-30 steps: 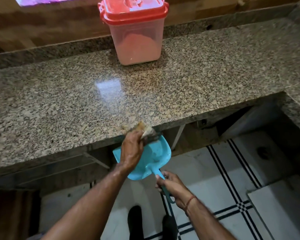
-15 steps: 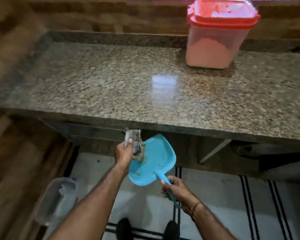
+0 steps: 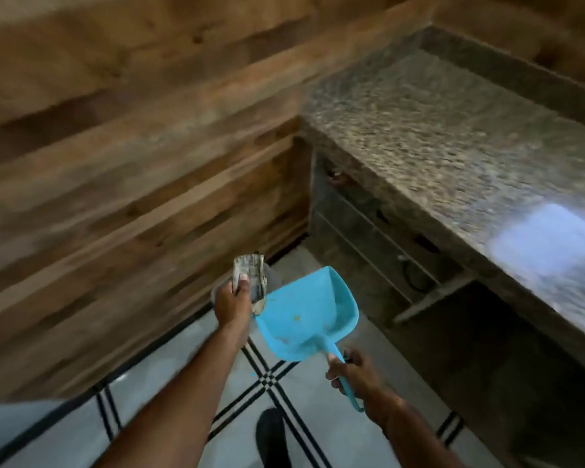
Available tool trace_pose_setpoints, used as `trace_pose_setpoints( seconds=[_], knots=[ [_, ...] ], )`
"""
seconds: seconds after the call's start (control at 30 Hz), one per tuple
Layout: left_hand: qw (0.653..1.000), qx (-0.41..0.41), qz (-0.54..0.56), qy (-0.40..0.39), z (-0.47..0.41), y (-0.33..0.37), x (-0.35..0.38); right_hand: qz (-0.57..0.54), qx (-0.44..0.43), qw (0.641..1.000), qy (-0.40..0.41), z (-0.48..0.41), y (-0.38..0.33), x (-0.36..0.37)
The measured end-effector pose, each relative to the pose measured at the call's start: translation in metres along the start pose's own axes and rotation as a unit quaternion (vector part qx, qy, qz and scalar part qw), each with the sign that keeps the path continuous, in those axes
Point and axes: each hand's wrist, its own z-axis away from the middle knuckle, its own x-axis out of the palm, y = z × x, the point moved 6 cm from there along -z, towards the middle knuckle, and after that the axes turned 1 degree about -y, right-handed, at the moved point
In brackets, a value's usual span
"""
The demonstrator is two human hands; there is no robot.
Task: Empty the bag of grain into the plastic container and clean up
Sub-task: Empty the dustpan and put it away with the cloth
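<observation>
My left hand [image 3: 232, 307] grips a grimy pad [image 3: 249, 280] touching the blue dustpan [image 3: 304, 315], whose handle my right hand [image 3: 355, 373] clasps, above the tiled floor [image 3: 318, 420], left of the granite surface [image 3: 453, 157].

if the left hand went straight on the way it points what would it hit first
Probably the wood-panelled wall, near its base. The left hand, gripping a wadded cloth, points there. A blurred grey shape behind the hand might come first; depth is unclear.
</observation>
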Motion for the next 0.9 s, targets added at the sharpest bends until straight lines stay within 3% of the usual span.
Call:
trace_pose_setpoints(
  seconds=[0.23,0.6,0.77,0.9],
  knots=[
    [0.996,-0.061,0.008,0.070,-0.113,-0.080,-0.061,0.069,0.006,0.996,-0.055,-0.112,-0.045,0.118],
    [0.983,-0.135,0.049,0.112,-0.254,-0.215,-0.003,0.139,0.069,0.984,-0.087,-0.380,-0.022,0.230],
    [0.976,-0.156,0.090,0.120,-0.289,-0.248,0.025,0.163,0.077,0.981,-0.065,-0.418,-0.003,0.222],
    [0.965,-0.168,0.148,0.138,-0.308,-0.267,0.036,0.125,0.024,0.985,-0.116,-0.416,0.002,0.226]
  ],
)
